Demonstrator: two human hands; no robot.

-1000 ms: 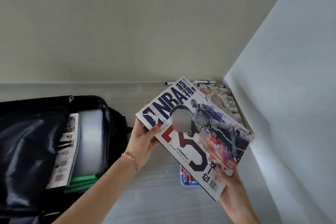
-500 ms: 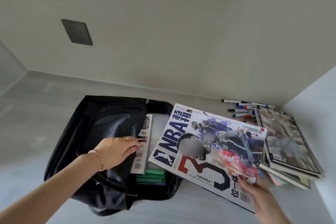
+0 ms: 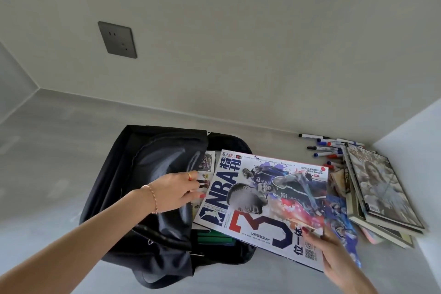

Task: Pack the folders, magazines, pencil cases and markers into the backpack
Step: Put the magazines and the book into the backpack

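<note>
Both hands are working at the open backpack [image 3: 152, 174]. Right hand [image 3: 334, 253] is pinching the near corner of the NBA magazine [image 3: 267, 200], thumb on the cover, holding it flat with its far left part hanging over the backpack's opening and the rest reaching out to the backpack's right. Left hand [image 3: 176, 191] is lying just left of that magazine, fingers straight and apart, pressing the black flap aside, fingertips touching a magazine already inside [image 3: 205, 164]. Green folders [image 3: 214, 238] are showing inside the backpack, under the held magazine's near edge. Further right of the backpack, a stack of magazines [image 3: 381, 193] is lying on the bench [image 3: 47, 150], with markers [image 3: 327, 148] scattered behind it by the wall.
</note>
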